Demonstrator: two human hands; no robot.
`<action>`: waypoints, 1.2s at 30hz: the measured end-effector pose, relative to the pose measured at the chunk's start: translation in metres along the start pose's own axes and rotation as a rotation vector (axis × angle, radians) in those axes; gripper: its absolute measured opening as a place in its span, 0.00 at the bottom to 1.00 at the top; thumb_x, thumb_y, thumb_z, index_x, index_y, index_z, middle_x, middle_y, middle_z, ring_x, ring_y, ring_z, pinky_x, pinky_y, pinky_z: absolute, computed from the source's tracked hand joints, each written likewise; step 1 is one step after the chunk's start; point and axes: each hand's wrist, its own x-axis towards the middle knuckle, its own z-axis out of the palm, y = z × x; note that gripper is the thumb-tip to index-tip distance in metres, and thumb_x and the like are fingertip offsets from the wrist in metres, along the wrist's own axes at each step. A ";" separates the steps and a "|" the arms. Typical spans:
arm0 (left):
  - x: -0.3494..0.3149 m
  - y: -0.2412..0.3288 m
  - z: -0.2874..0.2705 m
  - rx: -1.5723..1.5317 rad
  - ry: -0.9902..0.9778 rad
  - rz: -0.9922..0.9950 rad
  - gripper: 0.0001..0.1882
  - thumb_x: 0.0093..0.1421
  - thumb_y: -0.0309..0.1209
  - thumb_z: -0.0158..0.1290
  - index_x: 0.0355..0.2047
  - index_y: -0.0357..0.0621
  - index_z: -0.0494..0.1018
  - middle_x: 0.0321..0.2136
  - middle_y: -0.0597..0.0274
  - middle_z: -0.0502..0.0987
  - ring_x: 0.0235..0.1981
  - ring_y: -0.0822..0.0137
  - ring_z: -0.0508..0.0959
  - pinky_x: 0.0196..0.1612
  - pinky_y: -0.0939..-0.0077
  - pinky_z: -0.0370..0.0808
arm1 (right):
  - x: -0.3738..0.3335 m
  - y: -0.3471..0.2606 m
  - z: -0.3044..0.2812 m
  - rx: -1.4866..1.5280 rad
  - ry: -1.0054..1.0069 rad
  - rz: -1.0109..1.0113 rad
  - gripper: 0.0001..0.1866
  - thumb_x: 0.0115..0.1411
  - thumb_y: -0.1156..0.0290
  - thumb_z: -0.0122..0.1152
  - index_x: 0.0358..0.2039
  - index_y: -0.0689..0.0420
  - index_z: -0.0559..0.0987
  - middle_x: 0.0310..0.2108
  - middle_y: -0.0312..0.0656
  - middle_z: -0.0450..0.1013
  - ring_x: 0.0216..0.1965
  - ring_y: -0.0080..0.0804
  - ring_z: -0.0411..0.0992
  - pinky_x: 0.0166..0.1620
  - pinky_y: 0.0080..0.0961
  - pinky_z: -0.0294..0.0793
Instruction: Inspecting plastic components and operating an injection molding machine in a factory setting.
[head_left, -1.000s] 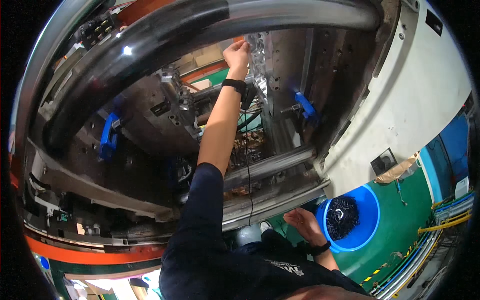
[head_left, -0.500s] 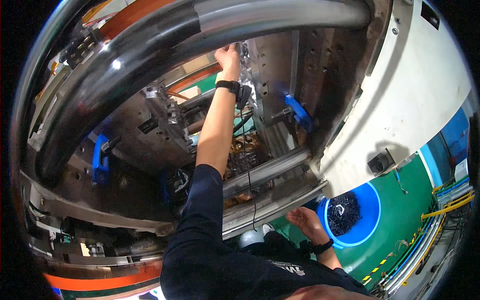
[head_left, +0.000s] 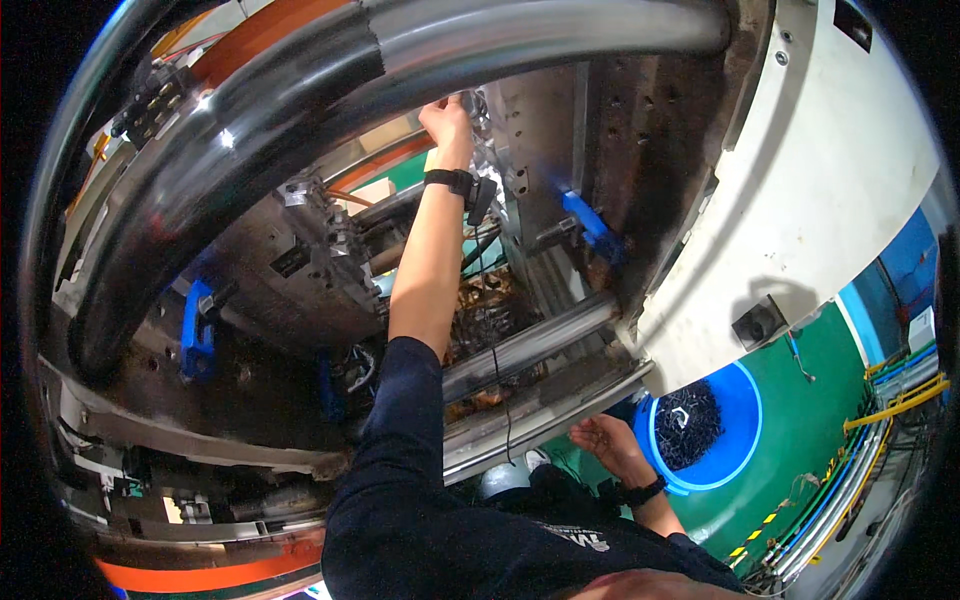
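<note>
Left hand (head_left: 447,120): beyond the lower steel bar (head_left: 535,345), fingers bent together beside the shiny metal block; whether they pinch anything, cannot tell
Shiny metal block (head_left: 484,150): beyond the bar
Right hand (head_left: 607,443): nearer side of the bar, fingers loosely spread
Blue bucket (head_left: 738,425): right of the bar, holding dark pieces (head_left: 690,440)
Progress: reach seems made; what remains, unclear

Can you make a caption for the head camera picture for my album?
Left hand raised beside a big metal block, right hand near a blue bucket of dark pieces.
</note>
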 end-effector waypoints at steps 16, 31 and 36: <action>-0.011 0.001 -0.018 0.148 -0.123 0.211 0.19 0.64 0.37 0.50 0.42 0.31 0.77 0.35 0.60 0.79 0.34 0.72 0.73 0.38 0.77 0.69 | 0.007 -0.001 0.019 -0.075 0.012 0.017 0.13 0.66 0.69 0.47 0.37 0.68 0.74 0.42 0.52 0.75 0.44 0.42 0.76 0.52 0.35 0.75; -0.317 0.140 -0.086 0.442 -1.336 0.635 0.13 0.47 0.27 0.59 0.36 0.43 0.79 0.43 0.60 0.73 0.46 0.58 0.72 0.54 0.59 0.65 | 0.056 -0.100 0.119 0.391 -0.085 -0.384 0.21 0.66 0.54 0.48 0.42 0.61 0.75 0.41 0.45 0.75 0.43 0.35 0.73 0.50 0.31 0.70; -0.328 0.109 -0.096 0.414 -1.249 0.590 0.08 0.45 0.27 0.61 0.29 0.46 0.80 0.38 0.64 0.75 0.46 0.58 0.72 0.55 0.55 0.63 | 0.062 -0.095 0.121 0.296 -0.057 -0.398 0.22 0.66 0.54 0.47 0.44 0.62 0.75 0.40 0.43 0.75 0.43 0.33 0.73 0.50 0.28 0.70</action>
